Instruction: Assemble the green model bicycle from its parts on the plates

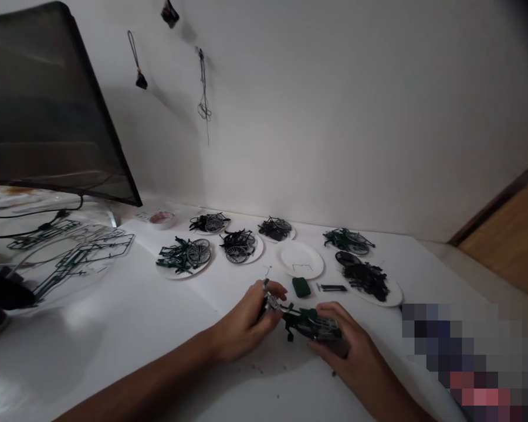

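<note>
Table [114,328], as I see it through the head camera:
- Near centre: my left hand [246,322] and right hand [347,346], the model assembly [308,325] between them, held by both.
- Just behind the hands: a small block [301,287], with a small strip part [332,288] to its right.
- Behind those: a row of paper plates; the near-bare plate [300,259] sits mid-row, a plate of parts [185,258] at the left, a heaped plate [369,281] at the right.
- Far left: a monitor [48,105], with parts frames [79,258] lying before it.
- Behind everything: the wall [334,117], cords [203,88] hanging on it.
</note>
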Tool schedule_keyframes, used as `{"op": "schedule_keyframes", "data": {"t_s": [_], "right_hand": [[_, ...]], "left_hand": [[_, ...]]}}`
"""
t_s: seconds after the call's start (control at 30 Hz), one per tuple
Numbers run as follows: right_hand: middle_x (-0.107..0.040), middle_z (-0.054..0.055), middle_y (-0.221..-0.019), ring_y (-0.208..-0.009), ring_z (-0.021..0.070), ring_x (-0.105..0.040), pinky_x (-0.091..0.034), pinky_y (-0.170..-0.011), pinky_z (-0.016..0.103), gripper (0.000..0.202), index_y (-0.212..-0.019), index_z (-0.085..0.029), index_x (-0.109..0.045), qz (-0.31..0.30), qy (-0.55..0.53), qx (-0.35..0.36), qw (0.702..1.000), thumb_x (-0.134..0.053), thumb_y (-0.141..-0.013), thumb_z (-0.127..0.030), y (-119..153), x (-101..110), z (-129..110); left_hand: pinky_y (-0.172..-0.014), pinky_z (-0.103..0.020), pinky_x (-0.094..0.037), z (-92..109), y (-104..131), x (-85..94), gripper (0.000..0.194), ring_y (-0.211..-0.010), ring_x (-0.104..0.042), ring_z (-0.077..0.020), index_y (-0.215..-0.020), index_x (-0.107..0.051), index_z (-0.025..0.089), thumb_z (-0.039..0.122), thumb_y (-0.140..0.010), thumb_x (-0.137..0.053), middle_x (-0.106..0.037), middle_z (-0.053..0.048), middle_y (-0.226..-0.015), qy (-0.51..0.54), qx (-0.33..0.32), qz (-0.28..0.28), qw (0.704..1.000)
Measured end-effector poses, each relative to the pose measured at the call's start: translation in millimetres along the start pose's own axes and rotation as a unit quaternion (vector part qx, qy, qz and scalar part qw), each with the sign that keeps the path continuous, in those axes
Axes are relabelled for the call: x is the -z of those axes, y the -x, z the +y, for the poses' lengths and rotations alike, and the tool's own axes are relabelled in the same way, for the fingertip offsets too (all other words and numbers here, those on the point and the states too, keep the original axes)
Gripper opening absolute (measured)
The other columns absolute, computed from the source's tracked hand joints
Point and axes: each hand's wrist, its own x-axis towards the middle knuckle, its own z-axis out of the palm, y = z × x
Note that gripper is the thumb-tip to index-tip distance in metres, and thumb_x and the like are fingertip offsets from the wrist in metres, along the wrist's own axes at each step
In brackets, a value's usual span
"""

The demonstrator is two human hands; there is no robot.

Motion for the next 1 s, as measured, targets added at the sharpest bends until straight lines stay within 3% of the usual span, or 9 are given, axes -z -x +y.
{"op": "schedule_keyframes", "data": {"t_s": [0.1, 0.17, 0.3, 0.4, 0.6, 0.8, 1.0], "right_hand": [[-0.071, 0.005, -0.104, -0.097, 0.0237, -0.068, -0.056, -0.088, 0.035, 0.024, -0.099, -0.024, -0.066, 0.006, -0.007, -0.005, 1.0, -0.07, -0.076, -0.027, -2, 0, 2], [-0.072, 0.002, -0.091, -0.085, 0.0218, -0.069, -0.057, -0.079, 0.032, 0.023, -0.094, -0.023, -0.066, 0.008, -0.014, -0.02, 1.0, -0.074, -0.073, -0.029, -2, 0, 5], [-0.073, 0.0, -0.082, -0.079, 0.0209, -0.07, -0.057, -0.072, 0.029, 0.024, -0.092, -0.023, -0.066, 0.009, -0.036, -0.055, 0.998, -0.077, -0.073, -0.034, -1, 3, 8], [-0.076, 0.002, -0.085, -0.081, 0.0222, -0.072, -0.059, -0.073, 0.03, 0.03, -0.093, -0.021, -0.067, 0.013, -0.062, -0.078, 0.995, -0.079, -0.071, -0.038, -1, 4, 6], [-0.079, 0.005, -0.09, -0.084, 0.0251, -0.075, -0.061, -0.08, 0.036, 0.03, -0.094, -0.021, -0.069, 0.036, -0.075, -0.098, 0.992, -0.077, -0.071, -0.037, -4, 10, 0], [-0.079, 0.006, -0.089, -0.084, 0.0273, -0.075, -0.061, -0.08, 0.041, 0.029, -0.093, -0.021, -0.07, 0.027, -0.049, -0.09, 0.994, -0.077, -0.071, -0.038, -4, 12, 3], [-0.078, 0.007, -0.095, -0.09, 0.0281, -0.073, -0.058, -0.086, 0.044, 0.031, -0.102, -0.021, -0.068, -0.001, 0.006, -0.075, 0.997, -0.074, -0.075, -0.036, -3, 12, 7]], "left_hand": [[-0.106, -0.048, -0.042, -1, -1, 13.5, 0.053, -0.123, -0.05, -0.0298, -0.142, -0.038, 0.023, 0.035, -0.095, -0.06, -0.05, -0.013, -0.134, -0.045, 0.007, -0.055, 0.997], [-0.11, -0.049, -0.04, -2, -3, 28.4, 0.07, -0.129, -0.047, -0.0322, -0.147, -0.033, 0.024, 0.039, -0.089, -0.069, -0.044, -0.014, -0.143, -0.021, 0.018, -0.105, 0.994], [-0.111, -0.049, -0.039, -8, -9, 53.3, 0.069, -0.129, -0.048, -0.0317, -0.139, -0.049, 0.024, 0.036, -0.079, -0.081, -0.05, -0.011, -0.14, 0.028, 0.04, -0.204, 0.978], [-0.108, -0.048, -0.041, -13, -12, 54.1, 0.068, -0.122, -0.052, -0.0297, -0.133, -0.055, 0.023, 0.034, -0.073, -0.086, -0.056, -0.01, -0.133, 0.02, 0.037, -0.184, 0.982], [-0.097, -0.044, -0.046, -14, -9, 35.7, 0.074, -0.107, -0.057, -0.0266, -0.131, -0.057, 0.023, 0.046, -0.067, -0.088, -0.061, -0.009, -0.114, -0.024, 0.057, -0.103, 0.993], [-0.098, -0.044, -0.045, -11, -9, 37.0, 0.074, -0.109, -0.057, -0.0267, -0.133, -0.056, 0.026, 0.051, -0.07, -0.085, -0.061, -0.009, -0.117, -0.026, 0.055, -0.115, 0.991], [-0.095, -0.043, -0.049, -4, -5, 36.1, 0.071, -0.114, -0.054, -0.0285, -0.136, -0.05, 0.028, 0.051, -0.076, -0.08, -0.052, -0.01, -0.136, -0.048, 0.054, -0.128, 0.989]]}}
